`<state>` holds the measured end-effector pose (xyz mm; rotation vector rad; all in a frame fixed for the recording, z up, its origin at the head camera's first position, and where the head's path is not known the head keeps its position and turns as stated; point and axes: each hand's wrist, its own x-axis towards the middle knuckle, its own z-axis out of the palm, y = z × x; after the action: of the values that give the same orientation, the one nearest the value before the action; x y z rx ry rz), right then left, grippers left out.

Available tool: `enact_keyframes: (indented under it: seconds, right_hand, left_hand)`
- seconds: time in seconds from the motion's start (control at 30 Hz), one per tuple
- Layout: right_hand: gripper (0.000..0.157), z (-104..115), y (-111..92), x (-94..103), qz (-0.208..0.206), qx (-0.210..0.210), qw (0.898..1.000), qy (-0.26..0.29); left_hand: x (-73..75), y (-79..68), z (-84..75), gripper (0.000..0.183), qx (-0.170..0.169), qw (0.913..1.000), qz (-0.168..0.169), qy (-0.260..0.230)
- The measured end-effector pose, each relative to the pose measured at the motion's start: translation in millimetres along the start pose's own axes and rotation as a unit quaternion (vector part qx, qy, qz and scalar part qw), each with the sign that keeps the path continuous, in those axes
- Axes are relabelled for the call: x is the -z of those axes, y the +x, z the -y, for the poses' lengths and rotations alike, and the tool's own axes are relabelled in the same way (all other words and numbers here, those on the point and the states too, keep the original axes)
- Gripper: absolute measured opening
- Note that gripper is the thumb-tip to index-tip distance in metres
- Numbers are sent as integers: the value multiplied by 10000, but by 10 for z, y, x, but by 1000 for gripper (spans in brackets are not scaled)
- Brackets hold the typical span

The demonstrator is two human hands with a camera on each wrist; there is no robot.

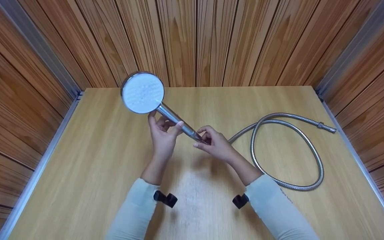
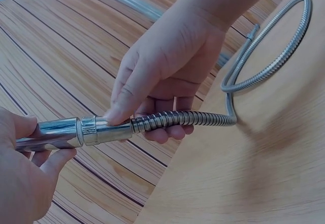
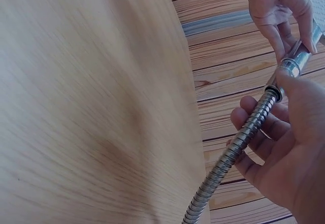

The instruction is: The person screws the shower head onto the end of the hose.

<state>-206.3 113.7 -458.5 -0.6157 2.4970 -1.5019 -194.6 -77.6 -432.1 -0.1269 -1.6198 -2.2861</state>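
Pale sleeves (image 1: 128, 213) reach in from the near side, each with a black device (image 1: 166, 199) at the cuff. Beyond them, both hands are grasping. The left hand (image 1: 163, 140) holds the handle (image 1: 175, 117) of a shower head between thumb and fingers, while the right hand (image 1: 217, 143) pinches the metal collar (image 2: 109, 130) at the hose's end, its other fingers loosely bent under the coils. Collar and handle meet end to end; how firmly they are joined, I cannot tell.

The shower head (image 1: 143, 93) is held up over the far left part of the worktop (image 1: 78, 166), tilted, with its round white face towards the head camera and its handle slanting near and right. From the right hand the ribbed hose (image 1: 303, 188) runs right, crosses itself in one large loop on the worktop, and ends just beside the right edge, with a nut (image 1: 320, 125) a little short of the tip. Wood-plank walls (image 1: 182, 43) stand at the far, left and right sides, and metal strips (image 1: 40, 166) line the worktop's left and right edges.
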Motion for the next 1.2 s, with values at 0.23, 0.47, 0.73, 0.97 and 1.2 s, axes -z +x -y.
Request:
enact_keyframes:
  seconds: [0.23,0.47,0.73,0.97,1.2]
  right_hand:
    - [24,23,-5,0,-104,60,9998,-189]
    - [22,15,-10,20,40,51,9999,-115]
    - [23,-2,4,22,239,364,9990,-66]
    - [36,34,9,19,-76,145,9996,241]
    - [28,25,3,-4,-276,317,9990,-146]
  left_hand:
    - [-14,2,-9,82,-77,9999,94,29]
    - [-19,2,-34,82,-85,9998,156,-4]
    - [-16,6,-41,83,-47,9998,172,-51]
    - [-15,16,-44,81,-41,9999,124,-7]
    - [-24,-1,-46,80,39,9999,144,-61]
